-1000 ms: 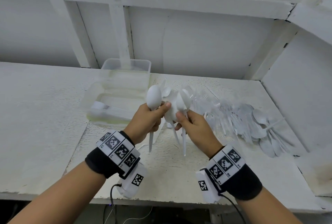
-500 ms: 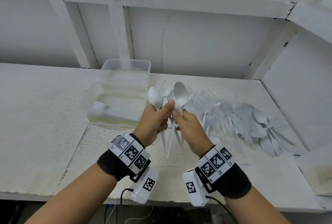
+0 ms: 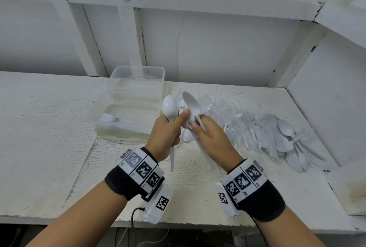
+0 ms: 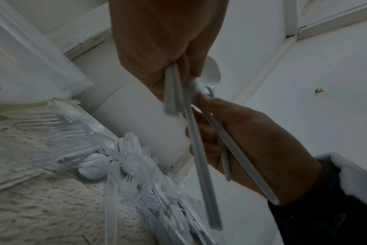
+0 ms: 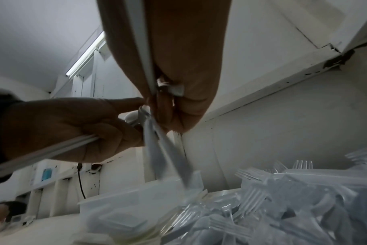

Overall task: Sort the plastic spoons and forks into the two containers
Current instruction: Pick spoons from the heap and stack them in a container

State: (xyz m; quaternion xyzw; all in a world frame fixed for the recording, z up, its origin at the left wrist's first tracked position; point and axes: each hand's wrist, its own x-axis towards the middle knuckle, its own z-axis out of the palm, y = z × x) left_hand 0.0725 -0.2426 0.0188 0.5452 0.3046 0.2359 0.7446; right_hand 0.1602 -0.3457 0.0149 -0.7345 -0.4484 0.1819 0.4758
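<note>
Over the middle of the table, my left hand (image 3: 174, 125) grips a bunch of white plastic spoons (image 3: 169, 108) upright, bowls up and handles (image 4: 172, 92) hanging below the fist. My right hand (image 3: 198, 124) pinches more white spoons (image 3: 191, 104) right against that bunch, so the bowls touch at my left thumb. Their long handles (image 4: 201, 165) slant down past the right palm. Two clear containers stand behind the hands. The near container (image 3: 99, 108) holds several forks (image 3: 116, 120). What lies in the far container (image 3: 138, 72) I cannot tell.
A heap of clear forks (image 3: 237, 125) and white spoons (image 3: 287, 129) spreads across the table to the right of my hands. The white wall and its posts (image 3: 130, 28) close the back. A side panel (image 3: 326, 108) closes the right end. The table's front edge (image 3: 99, 221) runs under my forearms.
My hands have closed together. The spoon in my right hand has tipped left against the left hand's bunch, and its handles now slant to the right.
</note>
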